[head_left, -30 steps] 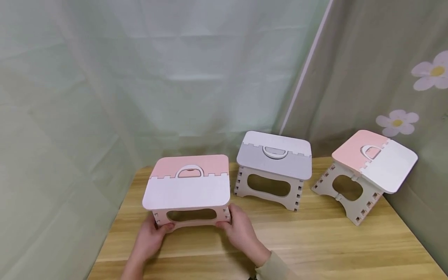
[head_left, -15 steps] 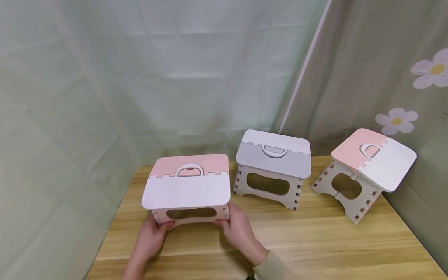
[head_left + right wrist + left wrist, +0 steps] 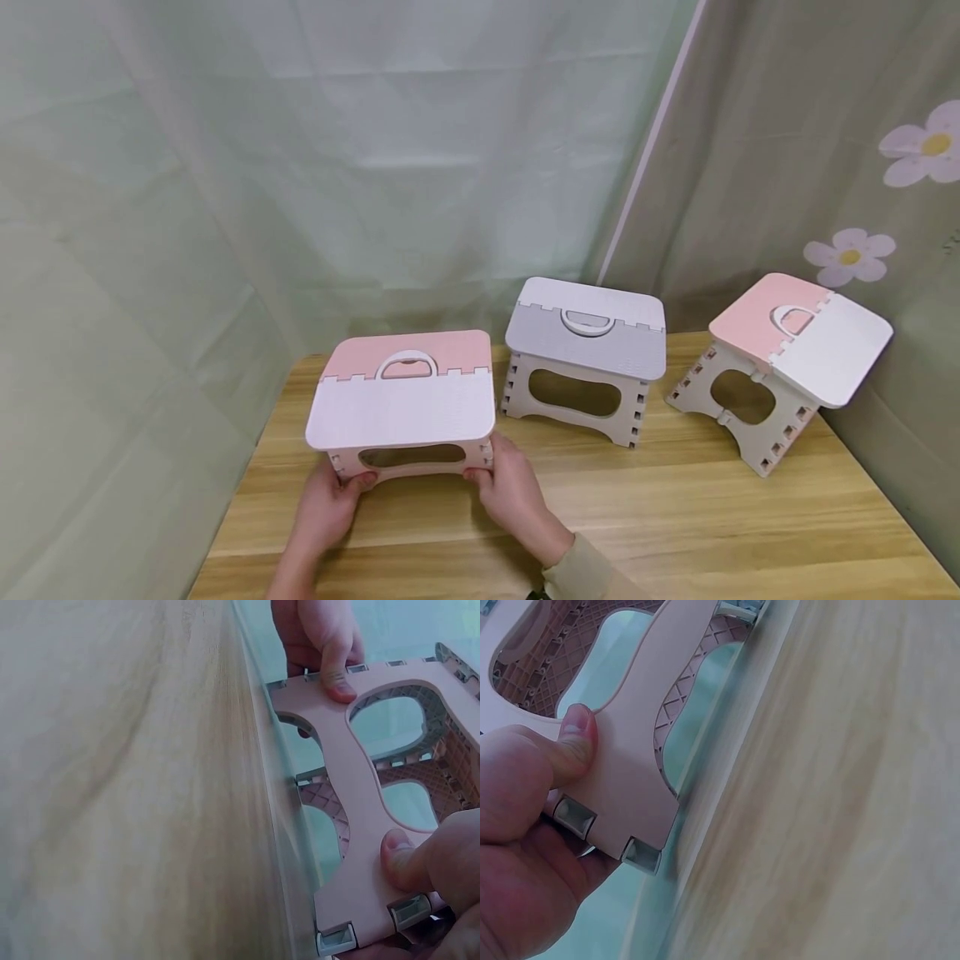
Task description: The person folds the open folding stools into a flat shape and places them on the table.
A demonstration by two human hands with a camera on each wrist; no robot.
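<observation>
A pink-and-white folding stool (image 3: 401,408) stands unfolded at the left of the table, its white handle lying on the top. My left hand (image 3: 324,508) grips its front left leg, thumb on the front panel beside the oval opening and fingers round the side. On the other side my right hand (image 3: 513,492) grips the front right leg the same way. In the left wrist view the left thumb (image 3: 577,742) presses the pink leg panel (image 3: 626,772). Both hands show on the panel (image 3: 352,787) in the right wrist view; some fingertips are hidden behind it.
A grey-and-white folding stool (image 3: 588,354) stands just right of the held one. Farther right, a second pink-and-white stool (image 3: 795,342) stands turned at an angle near the table's right edge. Pale curtains (image 3: 390,167) hang behind and beside the wooden table (image 3: 675,517).
Both hands keep their grip on the stool, which has barely shifted. The whole head view has moved very slightly.
</observation>
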